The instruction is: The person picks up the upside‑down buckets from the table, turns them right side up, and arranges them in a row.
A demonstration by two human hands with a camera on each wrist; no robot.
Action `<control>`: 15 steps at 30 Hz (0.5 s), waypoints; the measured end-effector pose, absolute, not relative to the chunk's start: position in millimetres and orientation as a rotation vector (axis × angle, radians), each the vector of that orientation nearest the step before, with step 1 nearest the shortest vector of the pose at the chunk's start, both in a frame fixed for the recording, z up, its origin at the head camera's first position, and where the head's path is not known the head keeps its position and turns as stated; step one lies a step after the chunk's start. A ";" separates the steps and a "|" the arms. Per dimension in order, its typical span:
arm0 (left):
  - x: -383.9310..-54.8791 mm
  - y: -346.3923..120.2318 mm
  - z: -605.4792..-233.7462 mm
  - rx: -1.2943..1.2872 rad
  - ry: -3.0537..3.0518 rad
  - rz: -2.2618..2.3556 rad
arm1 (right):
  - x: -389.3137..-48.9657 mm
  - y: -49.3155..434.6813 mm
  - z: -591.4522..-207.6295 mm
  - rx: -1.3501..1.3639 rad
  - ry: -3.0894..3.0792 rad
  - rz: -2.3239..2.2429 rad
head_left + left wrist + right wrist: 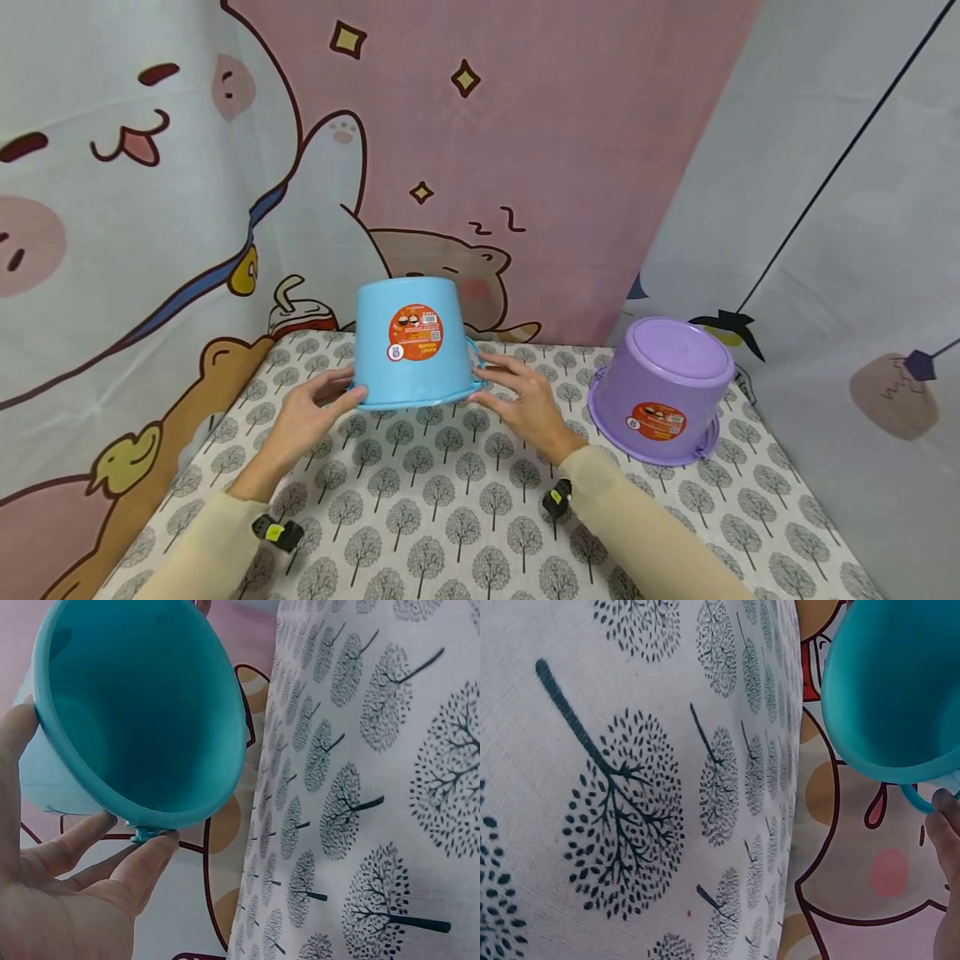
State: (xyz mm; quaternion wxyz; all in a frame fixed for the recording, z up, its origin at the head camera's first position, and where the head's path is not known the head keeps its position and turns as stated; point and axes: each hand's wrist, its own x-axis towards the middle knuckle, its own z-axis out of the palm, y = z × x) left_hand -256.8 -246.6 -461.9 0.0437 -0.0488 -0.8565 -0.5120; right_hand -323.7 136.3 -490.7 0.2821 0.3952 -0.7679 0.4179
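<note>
A light blue bucket (pixel 378 342) with a round red label is upside down, held above the table, its open mouth facing down. At the left side of its rim, my left hand (pixel 307 417) grips with thumb in front and fingers behind. My right hand (pixel 525 404) holds the opposite side of the rim, where the blue handle (pixel 474 354) loops out. Both wrist views look up into the hollow inside of the bucket (pixel 150 705). In the right wrist view only some fingers of the right hand (pixel 946 847) show at the edge.
A purple bucket (pixel 675 383) with a similar red label stands upside down on the right of the table. The tabletop (pixel 450 575) has a cloth printed with grey trees. Curtains (pixel 585 167) with cartoon animals hang behind and at the sides.
</note>
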 end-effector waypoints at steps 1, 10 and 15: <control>-255.3 -246.9 -460.8 -0.154 -2.612 -1.570 | -322.9 136.8 -489.7 1.052 -2.056 1.128; -246.6 -246.8 -457.5 -0.178 -2.498 -1.722 | -314.4 139.6 -477.5 1.002 -2.033 1.123; -243.1 -244.1 -451.9 -0.182 -2.451 -1.769 | -313.6 141.4 -472.4 0.968 -2.003 1.104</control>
